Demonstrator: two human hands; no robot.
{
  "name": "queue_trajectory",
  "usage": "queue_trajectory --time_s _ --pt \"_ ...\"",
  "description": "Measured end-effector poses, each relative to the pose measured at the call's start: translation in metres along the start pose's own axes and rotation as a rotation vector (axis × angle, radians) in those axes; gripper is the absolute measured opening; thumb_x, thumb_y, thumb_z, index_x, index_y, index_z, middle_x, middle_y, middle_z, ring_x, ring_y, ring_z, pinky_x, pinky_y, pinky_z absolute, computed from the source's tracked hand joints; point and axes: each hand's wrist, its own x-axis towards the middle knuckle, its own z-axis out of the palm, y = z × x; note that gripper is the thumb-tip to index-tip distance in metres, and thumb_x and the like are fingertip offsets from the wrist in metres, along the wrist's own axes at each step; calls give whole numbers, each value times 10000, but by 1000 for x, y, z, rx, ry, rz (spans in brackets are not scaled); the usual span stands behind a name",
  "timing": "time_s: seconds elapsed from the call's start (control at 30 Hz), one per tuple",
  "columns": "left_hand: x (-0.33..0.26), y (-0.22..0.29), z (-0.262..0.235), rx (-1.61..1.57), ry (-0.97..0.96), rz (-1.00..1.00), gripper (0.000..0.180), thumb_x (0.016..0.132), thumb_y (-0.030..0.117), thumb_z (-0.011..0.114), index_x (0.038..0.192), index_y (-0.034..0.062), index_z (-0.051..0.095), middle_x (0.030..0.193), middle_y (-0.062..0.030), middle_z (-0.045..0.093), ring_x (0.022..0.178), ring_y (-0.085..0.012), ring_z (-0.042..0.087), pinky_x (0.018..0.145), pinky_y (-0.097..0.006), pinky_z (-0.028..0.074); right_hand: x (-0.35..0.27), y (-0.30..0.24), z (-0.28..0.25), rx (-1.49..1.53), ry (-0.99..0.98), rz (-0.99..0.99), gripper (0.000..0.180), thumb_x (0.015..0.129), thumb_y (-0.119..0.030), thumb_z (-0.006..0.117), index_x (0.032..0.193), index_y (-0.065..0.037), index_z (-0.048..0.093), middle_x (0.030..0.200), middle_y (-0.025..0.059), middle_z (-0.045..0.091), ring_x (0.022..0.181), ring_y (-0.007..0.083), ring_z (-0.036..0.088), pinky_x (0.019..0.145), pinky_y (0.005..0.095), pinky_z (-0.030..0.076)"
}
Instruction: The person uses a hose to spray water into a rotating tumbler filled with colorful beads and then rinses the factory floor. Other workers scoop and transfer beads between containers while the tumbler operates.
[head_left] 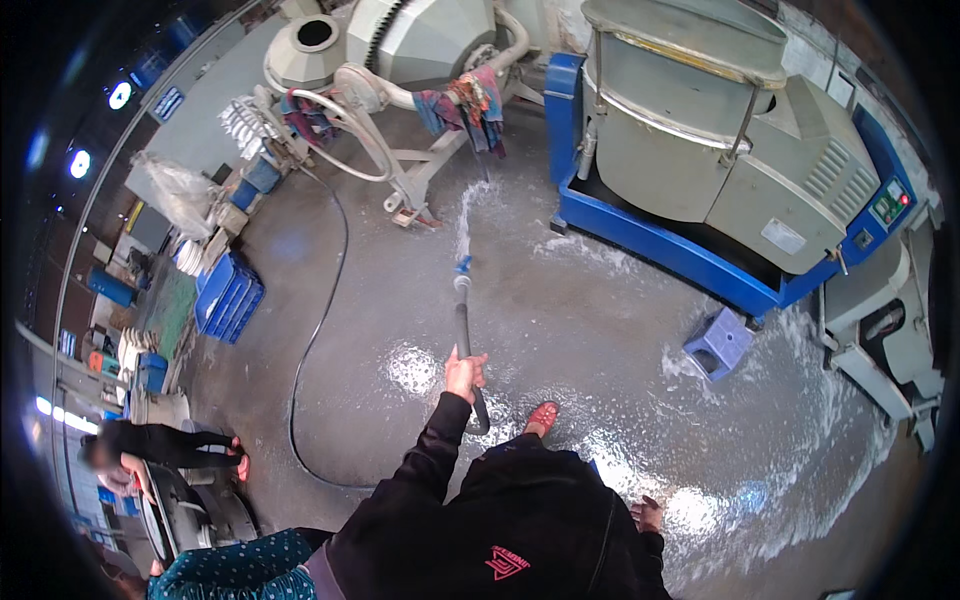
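My left hand [465, 373] is closed around a grey hose [462, 330], held out in front of me. At the hose's far end a pale fitting with a blue valve handle [463, 264] sprays a white stream of water [466, 215] toward the wet floor below a mixer. Behind my fist the hose curves down beside my leg. My right hand [648, 514] hangs low at my right side, its fingers apart and holding nothing. A red shoe [542, 418] shows under my dark clothing.
Foamy water covers the floor [600, 320]. A large mixing machine on a blue base [680, 265] stands ahead right, a purple stool [718, 343] nearby. A tilting drum mixer [420, 45] with cloths is ahead. Blue crates [230, 298] and a bending person [160, 445] are left.
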Motion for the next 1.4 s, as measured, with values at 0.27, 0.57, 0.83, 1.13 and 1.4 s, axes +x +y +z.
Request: queue_trajectory --time_s 0.27,0.57,0.83,1.13,1.4 --pt "63 -8 52 404 -313 -317 335 730 -69 578 1010 76 463 548 15 398 390 -67 336 331 -241 265 -19 -23 94 82 50 81 430 826 -1 384 1239 -59 486 796 151 642 565 221 615 447 345 504" --pt "100 6 48 499 -446 -336 624 749 -49 589 1310 168 420 528 60 368 373 -44 304 327 -219 231 -37 -10 101 47 92 99 407 828 -3 403 1216 -56 512 784 148 633 553 216 604 469 358 517" --pt "71 20 67 865 -848 -546 647 737 -55 576 1323 182 440 505 75 360 378 -34 280 347 -214 254 -80 -20 71 -54 303 31 403 734 -43 498 1116 -73 622 739 117 671 582 188 643 499 311 525" --pt "-112 -60 205 853 -1184 -504 558 794 -5 585 1310 95 401 526 87 308 398 -25 268 379 -213 228 -166 99 10 109 484 114 386 744 -37 487 1098 -81 633 713 118 660 579 192 632 564 323 519" --pt "-224 -127 246 1045 -1300 -463 504 812 -4 570 1287 95 433 528 86 308 394 -22 256 376 -212 223 -242 311 -1 705 558 430 460 784 -6 400 1225 -63 516 768 155 634 497 237 580 412 349 461"
